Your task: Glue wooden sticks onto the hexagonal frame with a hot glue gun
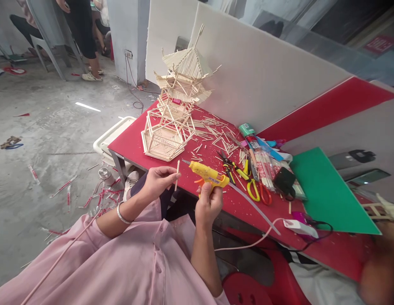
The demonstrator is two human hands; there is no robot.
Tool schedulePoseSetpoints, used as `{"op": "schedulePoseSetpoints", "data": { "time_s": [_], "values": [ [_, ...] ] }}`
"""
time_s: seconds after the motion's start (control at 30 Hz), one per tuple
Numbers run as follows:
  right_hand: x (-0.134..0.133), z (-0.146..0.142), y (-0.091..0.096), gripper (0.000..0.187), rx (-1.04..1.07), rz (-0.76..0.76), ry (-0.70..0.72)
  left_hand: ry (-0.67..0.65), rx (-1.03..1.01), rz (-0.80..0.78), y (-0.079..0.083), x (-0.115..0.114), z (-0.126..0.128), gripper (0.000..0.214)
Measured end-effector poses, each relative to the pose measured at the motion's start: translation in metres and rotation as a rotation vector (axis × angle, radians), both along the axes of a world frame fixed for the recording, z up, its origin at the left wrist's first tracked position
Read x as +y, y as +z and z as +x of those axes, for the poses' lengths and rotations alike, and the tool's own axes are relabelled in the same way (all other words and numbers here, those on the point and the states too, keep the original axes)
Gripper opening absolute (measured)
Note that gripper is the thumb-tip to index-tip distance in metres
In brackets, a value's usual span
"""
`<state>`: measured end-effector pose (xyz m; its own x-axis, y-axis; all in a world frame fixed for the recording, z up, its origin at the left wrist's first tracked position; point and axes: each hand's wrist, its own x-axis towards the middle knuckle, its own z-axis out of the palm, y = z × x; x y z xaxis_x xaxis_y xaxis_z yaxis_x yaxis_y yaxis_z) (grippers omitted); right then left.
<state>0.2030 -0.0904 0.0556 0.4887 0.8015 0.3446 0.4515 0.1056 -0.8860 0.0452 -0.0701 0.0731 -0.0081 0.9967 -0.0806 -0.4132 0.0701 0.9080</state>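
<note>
Pinched between the fingertips of my left hand (160,182) is a short pale wooden stick (177,171), held roughly upright. My right hand (210,205) grips a yellow hot glue gun (208,173) by its handle. The nozzle points left, close to the stick's upper part; whether they touch I cannot tell. A clear glue stick (252,205) sticks out of the gun's back. Beyond my hands on the red table (131,137) stands a tiered pagoda model (184,91) of pale sticks. In front of its tower is an open hexagonal base frame (166,140).
Loose sticks (212,127) litter the table behind the gun. Pliers (228,163), yellow-handled scissors (252,188) and packs of sticks (265,165) lie to the right, near a green board (335,190). A white power strip (300,228) has cords. Another person's blurred arm (379,262) shows at lower right.
</note>
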Motion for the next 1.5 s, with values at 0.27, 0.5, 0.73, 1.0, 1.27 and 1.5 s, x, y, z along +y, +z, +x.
{"op": "schedulePoseSetpoints", "data": {
  "time_s": [0.27, 0.5, 0.73, 1.0, 1.27, 1.5],
  "values": [
    [-0.001, -0.003, -0.003, 0.05, -0.145, 0.011, 0.041, 0.029, 0.021, -0.016, 0.001, 0.002, 0.001, 0.038],
    [0.0, -0.001, -0.001, 0.051, -0.097, 0.04, -0.019, 0.026, 0.016, -0.045, 0.0, 0.002, 0.0, 0.042],
    [-0.001, -0.002, -0.007, 0.046, -0.08, 0.01, 0.042, -0.019, -0.074, -0.032, 0.001, 0.001, 0.001, 0.038],
    [-0.001, -0.003, -0.007, 0.046, -0.062, 0.024, 0.038, -0.073, -0.156, -0.083, -0.001, 0.0, 0.0, 0.039],
    [0.002, 0.001, -0.01, 0.051, 0.01, 0.017, 0.005, -0.102, -0.182, -0.085, -0.001, -0.001, -0.002, 0.036],
    [0.002, 0.001, -0.012, 0.048, -0.045, -0.002, -0.004, -0.128, -0.181, -0.072, -0.007, 0.0, -0.003, 0.037]
  ]
}}
